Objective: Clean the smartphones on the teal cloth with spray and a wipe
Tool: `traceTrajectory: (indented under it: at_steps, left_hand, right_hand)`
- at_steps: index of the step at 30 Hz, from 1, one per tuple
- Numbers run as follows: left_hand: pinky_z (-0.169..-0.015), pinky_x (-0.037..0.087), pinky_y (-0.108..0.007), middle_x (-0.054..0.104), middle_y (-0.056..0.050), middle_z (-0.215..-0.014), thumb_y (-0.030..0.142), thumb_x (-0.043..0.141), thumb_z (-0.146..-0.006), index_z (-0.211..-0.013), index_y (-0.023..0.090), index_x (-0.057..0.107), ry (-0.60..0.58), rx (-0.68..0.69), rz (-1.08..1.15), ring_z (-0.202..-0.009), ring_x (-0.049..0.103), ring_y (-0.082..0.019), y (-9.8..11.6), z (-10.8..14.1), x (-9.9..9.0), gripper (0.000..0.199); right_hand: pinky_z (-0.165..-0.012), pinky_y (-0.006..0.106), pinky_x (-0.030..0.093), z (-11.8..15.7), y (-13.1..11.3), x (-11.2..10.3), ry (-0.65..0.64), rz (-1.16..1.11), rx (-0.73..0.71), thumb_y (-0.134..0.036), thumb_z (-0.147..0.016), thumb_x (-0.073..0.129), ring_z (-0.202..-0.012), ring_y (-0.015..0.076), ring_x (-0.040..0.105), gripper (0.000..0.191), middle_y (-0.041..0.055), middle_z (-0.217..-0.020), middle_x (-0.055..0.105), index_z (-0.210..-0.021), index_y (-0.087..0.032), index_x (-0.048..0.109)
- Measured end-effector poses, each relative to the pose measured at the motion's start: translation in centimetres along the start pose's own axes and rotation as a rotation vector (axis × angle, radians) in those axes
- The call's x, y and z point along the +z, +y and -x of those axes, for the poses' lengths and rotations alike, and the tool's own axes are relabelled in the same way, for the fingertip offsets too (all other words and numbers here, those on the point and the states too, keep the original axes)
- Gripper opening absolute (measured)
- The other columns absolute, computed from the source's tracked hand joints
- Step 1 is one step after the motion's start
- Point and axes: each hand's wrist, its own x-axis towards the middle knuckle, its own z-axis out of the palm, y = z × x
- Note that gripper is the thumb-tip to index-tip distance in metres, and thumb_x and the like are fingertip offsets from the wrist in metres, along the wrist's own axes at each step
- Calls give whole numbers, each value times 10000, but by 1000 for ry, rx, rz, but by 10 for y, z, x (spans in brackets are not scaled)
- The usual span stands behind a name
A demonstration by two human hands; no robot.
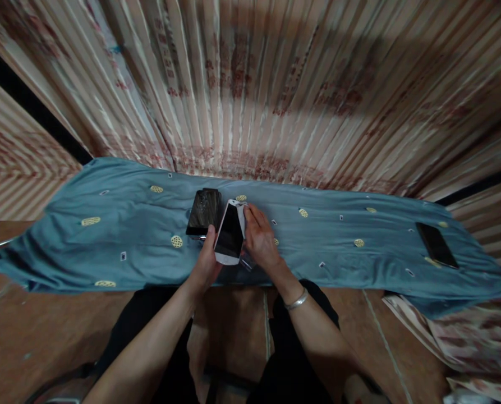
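A white smartphone with a dark screen (230, 233) is tilted up above the cloth. My left hand (208, 261) grips its lower left edge, thumb along the side. At the phone's upper right edge, my right hand (259, 235) is closed, its fingers pinched together by a small pale greyish bit; what exactly they hold I cannot make out. Just left of the white phone lies a stack of dark phones (203, 210), the top one with a cracked-looking screen. Below my right hand a small clear, shiny piece (247, 261) shows, partly hidden.
A blue-green cloth with yellow patterns (124, 219) covers the long narrow table. Toward its right end lies another black phone (436, 245). Pleated patterned curtains (254, 101) hang right behind the table, with dark poles (35, 104) at the sides. My legs are under the near edge.
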Motion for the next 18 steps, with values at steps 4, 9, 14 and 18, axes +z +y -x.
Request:
traceTrajectory:
  at_steps: [4, 9, 14, 18]
  left_hand:
    - [-1008, 624, -423, 841, -129, -1115, 425, 270, -1138, -1504, 108, 621, 60, 9, 30, -1096, 794, -291, 1, 1, 7, 598]
    - [-1096, 581, -422, 817, -143, -1227, 408, 243, -1141, -1595, 114, 524, 54, 22, 73, -1216, 754, -277, 1, 3, 13, 609]
    - [-1116, 566, -405, 811, -131, -1257, 387, 329, -1131, -1586, 130, 541, 28, 35, 80, -1258, 734, -285, -2, 4, 10, 564]
    - [-1107, 568, -418, 791, -149, -1308, 427, 383, -1116, -1584, 137, 549, -30, 26, 64, -1243, 742, -297, -4, 0, 8, 575]
  right_hand:
    - [-1267, 556, 458, 5, -2, 2, 0, -27, 51, -165, -1040, 384, -1486, 321, 550, 562, 251, -1565, 586, -1575, -55, 514]
    - [-1222, 516, 511, 10, -8, 1, -14, -52, 49, -191, -1053, 370, -1409, 304, 623, 547, 234, -1502, 648, -1565, -78, 528]
    - [-1192, 546, 534, 11, -10, -6, -19, -66, 27, -178, -1049, 364, -1351, 312, 657, 545, 229, -1470, 671, -1558, -91, 539]
    - [-1199, 566, 522, 14, -12, -11, -8, -57, 46, -240, -1086, 369, -1366, 320, 647, 516, 221, -1469, 670, -1552, -121, 555]
